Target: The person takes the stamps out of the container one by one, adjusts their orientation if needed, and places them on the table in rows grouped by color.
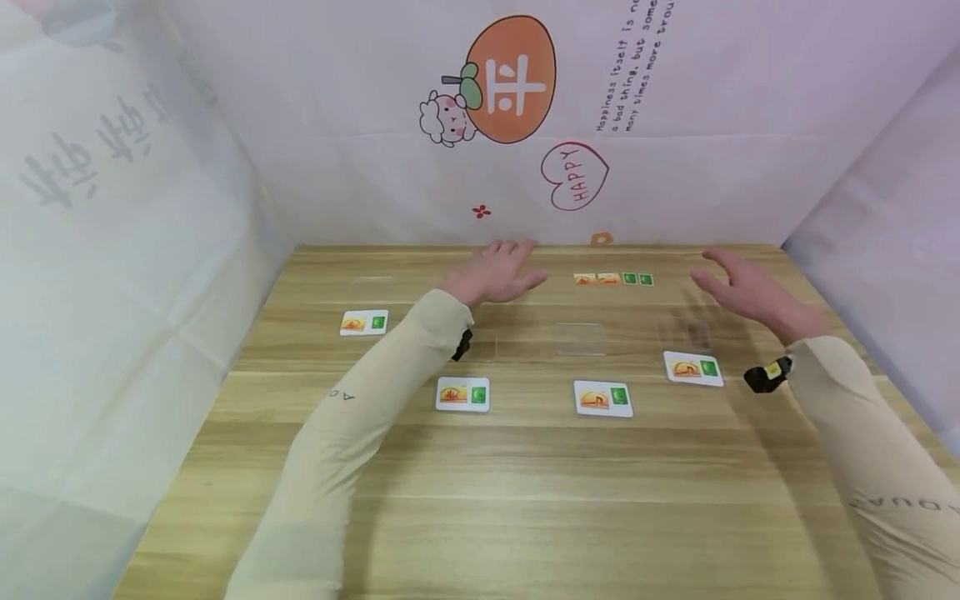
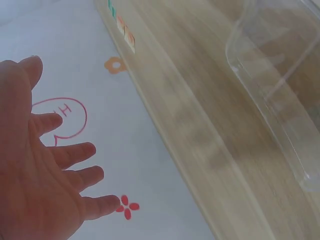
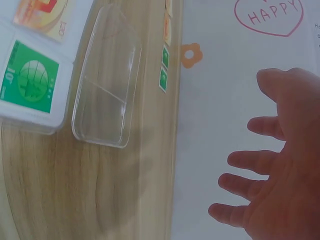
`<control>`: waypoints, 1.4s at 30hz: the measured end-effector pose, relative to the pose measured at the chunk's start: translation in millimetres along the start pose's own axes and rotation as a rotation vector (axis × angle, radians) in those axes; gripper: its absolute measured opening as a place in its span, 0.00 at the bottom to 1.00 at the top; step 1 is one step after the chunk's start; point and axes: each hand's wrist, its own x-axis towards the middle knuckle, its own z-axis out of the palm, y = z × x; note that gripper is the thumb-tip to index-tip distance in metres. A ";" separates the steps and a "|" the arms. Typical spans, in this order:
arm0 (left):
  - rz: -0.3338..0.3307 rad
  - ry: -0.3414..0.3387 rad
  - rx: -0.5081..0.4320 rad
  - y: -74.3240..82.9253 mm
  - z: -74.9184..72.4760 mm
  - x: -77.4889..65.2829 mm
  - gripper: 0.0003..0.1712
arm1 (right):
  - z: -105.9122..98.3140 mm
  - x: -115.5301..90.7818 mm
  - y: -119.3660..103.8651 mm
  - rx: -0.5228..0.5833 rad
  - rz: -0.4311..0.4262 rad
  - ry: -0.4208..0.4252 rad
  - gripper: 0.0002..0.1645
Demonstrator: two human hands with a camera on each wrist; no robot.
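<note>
My left hand point(image 1: 497, 273) reaches over the back of the wooden table, fingers spread and holding nothing. The right hand point(image 1: 753, 290) hovers at the back right, also with its fingers apart and nothing in them. Between the two hands lie several loose stamps: an orange stamp point(image 1: 584, 279) and a green stamp point(image 1: 646, 280) among them. Nearer to me sit several white cards in clear cases, each bearing one orange and one green stamp; one card point(image 1: 693, 368) is below my right hand. Behind it a clear plastic lid point(image 3: 107, 80) shows in the right wrist view.
Other stamped cards lie at the left point(image 1: 363, 322), front left point(image 1: 462, 394) and front right point(image 1: 603, 399). A clear plastic piece point(image 1: 580, 339) rests mid-table, and a clear container point(image 2: 280, 95) shows in the left wrist view. Printed white cloth point(image 1: 360, 125) walls the table's back and sides.
</note>
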 end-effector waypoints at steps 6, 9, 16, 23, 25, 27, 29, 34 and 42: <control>0.015 0.001 -0.015 9.1 6.2 1.9 0.43 | 4.9 -2.2 -4.2 0.002 -0.014 0.047 0.44; 0.039 0.014 -0.021 15.2 10.2 1.9 0.43 | 6.1 -3.5 -5.7 0.013 -0.012 0.050 0.44; 0.066 -0.021 0.005 34.4 17.8 -0.9 0.43 | 11.6 -11.4 -6.3 0.038 -0.005 0.044 0.42; 0.089 -0.010 0.017 50.9 27.3 2.8 0.42 | 15.9 -17.1 -2.1 0.062 0.016 0.063 0.39; 0.095 -0.013 0.014 54.9 30.6 3.9 0.41 | 16.4 -19.2 -3.4 0.078 0.014 0.067 0.38; 0.101 -0.014 0.012 58.6 33.6 4.6 0.40 | 16.9 -20.9 -4.6 0.090 0.012 0.071 0.37; 0.101 -0.017 0.001 62.3 36.2 5.0 0.40 | 17.6 -22.3 -6.3 0.095 0.015 0.075 0.36; 0.100 -0.047 -0.001 73.3 41.3 6.9 0.40 | 20.0 -24.7 -9.0 0.076 0.025 0.081 0.35; 0.107 -0.089 -0.012 96.5 48.0 11.1 0.39 | 22.0 -31.6 -11.8 0.054 0.010 0.079 0.30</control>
